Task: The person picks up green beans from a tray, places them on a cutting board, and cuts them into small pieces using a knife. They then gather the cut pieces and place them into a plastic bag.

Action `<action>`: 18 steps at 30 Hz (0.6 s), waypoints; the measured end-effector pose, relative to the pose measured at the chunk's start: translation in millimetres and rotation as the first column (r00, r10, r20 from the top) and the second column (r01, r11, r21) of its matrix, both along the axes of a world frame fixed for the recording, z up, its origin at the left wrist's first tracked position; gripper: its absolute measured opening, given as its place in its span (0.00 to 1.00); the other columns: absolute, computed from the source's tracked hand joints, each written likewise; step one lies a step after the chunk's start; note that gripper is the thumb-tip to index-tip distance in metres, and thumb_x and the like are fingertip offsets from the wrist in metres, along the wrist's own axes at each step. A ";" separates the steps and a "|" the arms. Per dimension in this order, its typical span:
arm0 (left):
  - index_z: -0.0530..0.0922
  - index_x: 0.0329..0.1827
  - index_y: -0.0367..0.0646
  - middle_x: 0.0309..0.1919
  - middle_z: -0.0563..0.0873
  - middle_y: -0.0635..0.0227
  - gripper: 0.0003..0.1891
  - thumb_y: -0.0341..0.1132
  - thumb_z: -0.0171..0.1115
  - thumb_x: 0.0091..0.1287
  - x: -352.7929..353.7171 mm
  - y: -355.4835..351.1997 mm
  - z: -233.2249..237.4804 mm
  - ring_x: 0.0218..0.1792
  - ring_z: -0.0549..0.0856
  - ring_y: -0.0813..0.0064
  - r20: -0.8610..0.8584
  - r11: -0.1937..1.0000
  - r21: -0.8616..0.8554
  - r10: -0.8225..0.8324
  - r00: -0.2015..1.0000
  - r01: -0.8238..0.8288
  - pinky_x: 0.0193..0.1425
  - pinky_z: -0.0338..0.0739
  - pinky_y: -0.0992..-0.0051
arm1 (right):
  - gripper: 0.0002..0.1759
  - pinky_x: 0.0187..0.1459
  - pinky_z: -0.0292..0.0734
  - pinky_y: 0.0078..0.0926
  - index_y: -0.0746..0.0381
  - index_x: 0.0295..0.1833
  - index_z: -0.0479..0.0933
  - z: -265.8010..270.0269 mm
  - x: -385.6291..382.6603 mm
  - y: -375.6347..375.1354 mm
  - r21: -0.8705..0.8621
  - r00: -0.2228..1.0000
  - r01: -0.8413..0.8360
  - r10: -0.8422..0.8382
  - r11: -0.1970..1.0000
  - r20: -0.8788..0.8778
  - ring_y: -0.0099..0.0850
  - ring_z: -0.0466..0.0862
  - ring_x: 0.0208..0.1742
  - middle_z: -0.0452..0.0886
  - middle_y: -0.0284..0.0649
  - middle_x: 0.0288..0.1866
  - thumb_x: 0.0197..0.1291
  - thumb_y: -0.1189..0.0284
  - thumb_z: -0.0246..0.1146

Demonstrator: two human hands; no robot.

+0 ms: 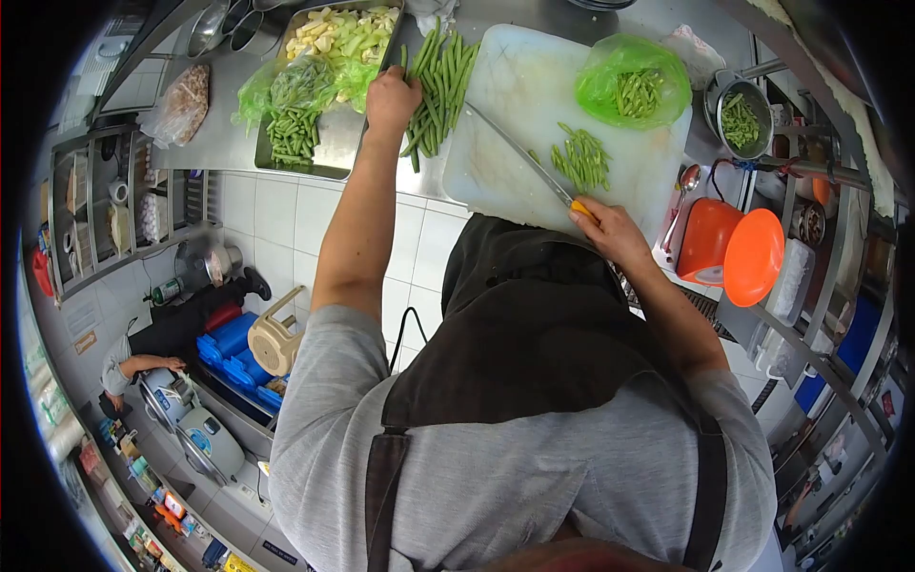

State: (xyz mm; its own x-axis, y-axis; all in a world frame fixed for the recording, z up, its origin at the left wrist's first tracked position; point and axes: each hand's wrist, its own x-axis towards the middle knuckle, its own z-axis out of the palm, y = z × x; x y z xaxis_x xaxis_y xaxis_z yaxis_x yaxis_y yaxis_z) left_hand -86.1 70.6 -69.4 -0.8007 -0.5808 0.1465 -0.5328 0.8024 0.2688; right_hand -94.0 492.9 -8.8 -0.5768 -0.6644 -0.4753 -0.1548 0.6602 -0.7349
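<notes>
My left hand [393, 98] is curled at the left edge of a pile of long green beans [443, 81], beside a metal tray. Its fingers are closed around beans, one poking out past them, though the fingertips are partly hidden. My right hand [615, 232] grips the yellow handle of a knife [524, 153], its long blade lying slantwise over the white cutting board [515, 81]. Right of the blade, cut bean pieces [581, 160] lie on the board. Behind them sits a green plastic bag [610, 71] holding more cut beans.
The metal tray [329, 143] holds pale chopped vegetables and bagged cut beans. A bag of brown bits [181, 105] stands left. At right are a metal bowl of beans [741, 124], a spoon [689, 178] and orange containers [753, 257]. Another person [172, 343] is at lower left.
</notes>
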 end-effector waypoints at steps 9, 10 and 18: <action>0.88 0.48 0.43 0.36 0.92 0.60 0.13 0.37 0.68 0.64 13.7 -3.9 12.5 0.35 0.90 0.71 -0.196 0.925 0.374 0.145 0.970 -0.063 0.44 0.82 0.72 | 0.26 0.46 0.77 0.44 0.64 0.61 0.79 -13.9 -1.1 22.8 0.032 0.974 0.226 -0.225 0.974 -0.030 0.55 0.85 0.41 0.84 0.59 0.36 0.71 0.53 0.59; 0.88 0.50 0.43 0.34 0.91 0.65 0.12 0.34 0.69 0.64 20.6 5.0 17.6 0.35 0.86 0.79 -0.246 0.873 0.487 0.178 0.953 -0.038 0.43 0.79 0.77 | 0.27 0.46 0.77 0.45 0.64 0.61 0.78 -16.2 -0.2 23.4 0.010 0.972 0.232 -0.231 0.973 -0.037 0.55 0.85 0.42 0.84 0.60 0.37 0.71 0.53 0.59; 0.88 0.47 0.41 0.40 0.90 0.56 0.10 0.30 0.68 0.63 43.1 126.8 22.0 0.35 0.88 0.64 -0.013 0.643 0.570 -0.615 0.788 0.512 0.45 0.82 0.69 | 0.28 0.49 0.77 0.46 0.63 0.62 0.78 -23.2 -0.4 23.1 0.016 0.974 0.227 -0.227 0.974 -0.017 0.57 0.84 0.46 0.84 0.60 0.40 0.72 0.51 0.57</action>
State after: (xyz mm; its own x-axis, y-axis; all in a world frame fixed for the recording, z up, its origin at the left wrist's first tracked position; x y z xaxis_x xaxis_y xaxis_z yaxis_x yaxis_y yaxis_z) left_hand -43.0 197.4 -47.4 -0.9785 0.0524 -0.1997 -0.1012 0.7214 0.6851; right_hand -94.3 516.1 -32.0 -0.7190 -0.5065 -0.4759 -0.0103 0.6925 -0.7214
